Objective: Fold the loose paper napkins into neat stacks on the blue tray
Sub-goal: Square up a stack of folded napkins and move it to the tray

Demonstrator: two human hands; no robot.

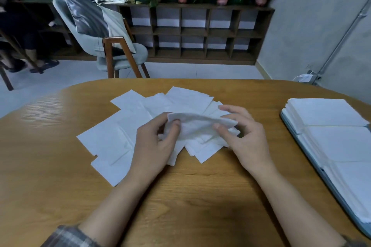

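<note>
Currently one napkin (200, 126) is held off the table (200, 196) between both hands, just above the loose napkins (124, 126) spread at centre. It is pinched at its left end by the left hand (154, 144), thumb on the near face. Its right end is pinched by thumb and fingers of the right hand (245, 136), whose other fingers are loosely spread. The held napkin's long axis runs left to right and is slightly bowed; the fold is judged partly made. To the right, well apart from both hands, the blue tray (321, 169) is located, with folded stacks (325, 112) set in a row along it. The right hand is nearer, so a rightward transfer by that hand is judged likely. No brand, label or legible writing is found on napkins or tray.
</note>
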